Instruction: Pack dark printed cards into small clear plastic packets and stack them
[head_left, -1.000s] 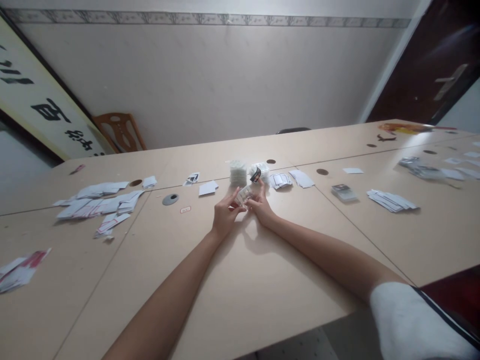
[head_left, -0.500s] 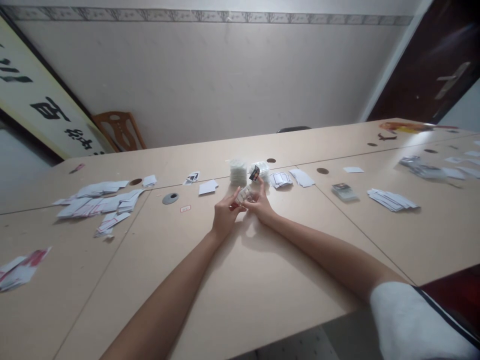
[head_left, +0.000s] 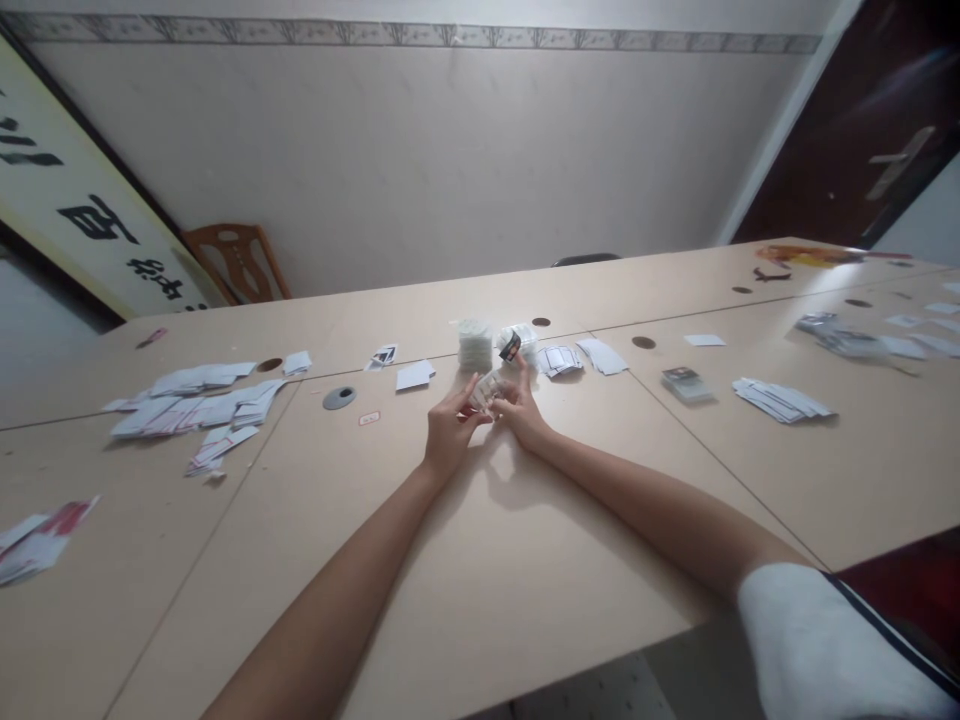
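Observation:
My left hand (head_left: 450,432) is closed on the left side of a small clear plastic case (head_left: 487,387). My right hand (head_left: 525,418) grips the right side of that same case, its index finger pointing up. At that fingertip shows a small dark printed card (head_left: 510,347); whether the finger holds it or it lies behind, I cannot tell. Just beyond my hands stand a stack of clear plastic cases (head_left: 475,346) and a second clear stack (head_left: 525,338), partly hidden by the dark card and finger.
White cards (head_left: 561,362) and more white cards (head_left: 602,356) lie right of the stacks. A few white cards (head_left: 414,375) sit to the left. Farther left spreads a pile of paper pieces (head_left: 187,405). A clear case with a dark picture (head_left: 688,385) and fanned cards (head_left: 781,399) lie rightward.
Both hands keep hold of the clear case in nearly the same place. The view has shifted very slightly; the things on the table have not moved.

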